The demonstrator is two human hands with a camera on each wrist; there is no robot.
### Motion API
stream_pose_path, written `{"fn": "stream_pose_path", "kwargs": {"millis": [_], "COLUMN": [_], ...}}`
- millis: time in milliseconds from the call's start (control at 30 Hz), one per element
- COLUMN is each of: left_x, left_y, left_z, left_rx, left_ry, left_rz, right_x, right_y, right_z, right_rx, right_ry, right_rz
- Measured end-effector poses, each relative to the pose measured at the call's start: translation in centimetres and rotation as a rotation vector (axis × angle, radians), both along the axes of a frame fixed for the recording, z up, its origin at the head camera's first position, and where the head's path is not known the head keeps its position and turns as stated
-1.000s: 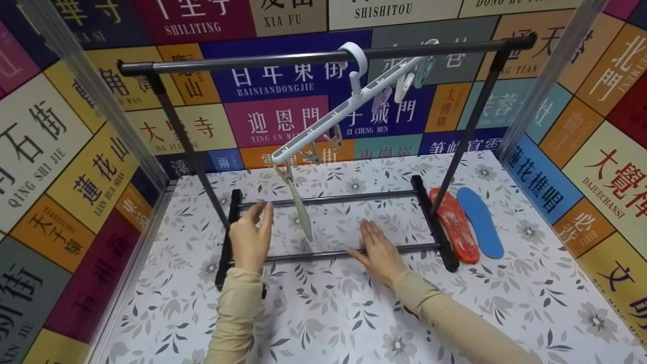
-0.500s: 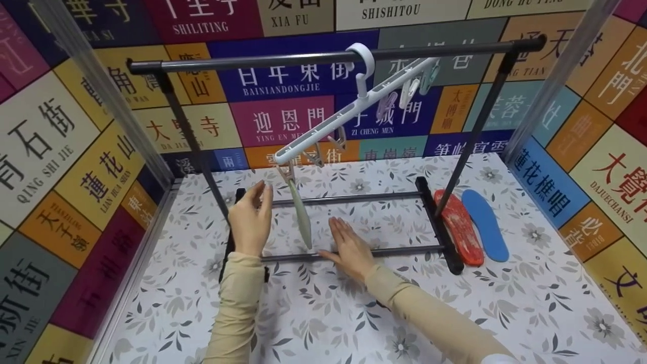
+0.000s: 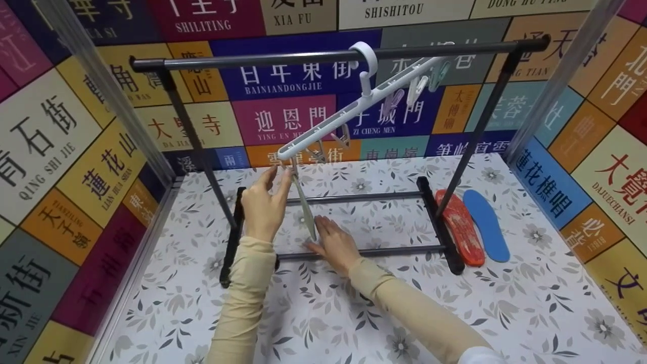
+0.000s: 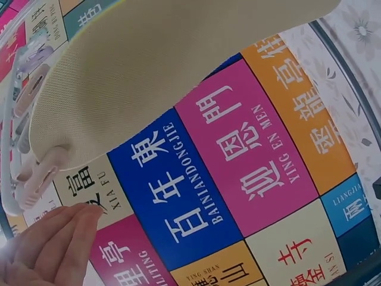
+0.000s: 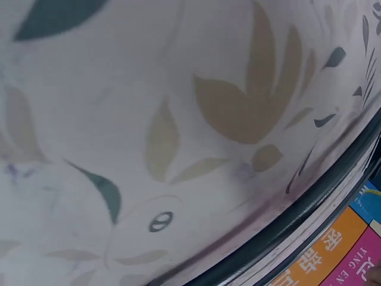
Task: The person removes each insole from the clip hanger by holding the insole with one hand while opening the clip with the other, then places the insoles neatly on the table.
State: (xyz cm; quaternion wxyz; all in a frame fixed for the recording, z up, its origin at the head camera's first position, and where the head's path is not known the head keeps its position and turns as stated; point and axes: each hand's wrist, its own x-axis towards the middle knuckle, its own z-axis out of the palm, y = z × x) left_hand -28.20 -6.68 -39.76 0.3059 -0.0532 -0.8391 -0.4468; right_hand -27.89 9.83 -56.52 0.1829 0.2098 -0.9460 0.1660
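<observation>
A pale insole (image 3: 306,211) hangs nearly edge-on from an end clip of a white clip hanger (image 3: 323,126); the left wrist view shows its broad beige face (image 4: 137,71) and the pink clip (image 4: 44,173) gripping its end. Close below that clip is my left hand (image 3: 265,205), thumb and fingers loosely bent. In the left wrist view its fingertips (image 4: 86,223) are apart from the clip. My right hand (image 3: 337,246) lies by the insole's lower end, fingers fairly straight; whether it touches the insole I cannot tell. The hanger tilts, its hook over the dark rail (image 3: 227,61).
The rail belongs to a dark metal rack with a lower bar (image 3: 399,251) near my right hand. A red insole (image 3: 461,230) and a blue insole (image 3: 486,225) lie beside the rack's right foot. Several clips, one purple (image 3: 392,102), hang along the hanger. Patterned walls enclose the table.
My right hand has moved left to the hanging insole. My left hand has risen and shifted right, toward the clip. The insole has swung slightly.
</observation>
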Motion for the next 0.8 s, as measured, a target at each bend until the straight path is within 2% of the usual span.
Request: {"fn": "stream_pose_path", "kwargs": {"millis": [200,400,600,800], "left_x": [-1.4,-2.4,-3.1,-3.6], "left_y": [0.2,0.5,1.1,1.4], "left_z": [-0.6,-1.1,-0.6,0.2], "left_rx": [0.044,0.047,0.013,-0.04], "left_ry": [-0.034,-0.037,-0.039,-0.019], "left_rz": [0.01,0.02,0.038,0.07], "right_x": [-0.5,-0.8,-1.0,-0.6], "right_y": [-1.2,-1.5,-1.5,-1.7], "right_z": [0.3,0.3,0.3,0.2], "right_rx": [-0.051,-0.017,0.001,-0.017], "right_ry": [0.019,0.056,0.153,0.184], "right_rz": [-0.009,-0.011,-0.016,-0.022]}}
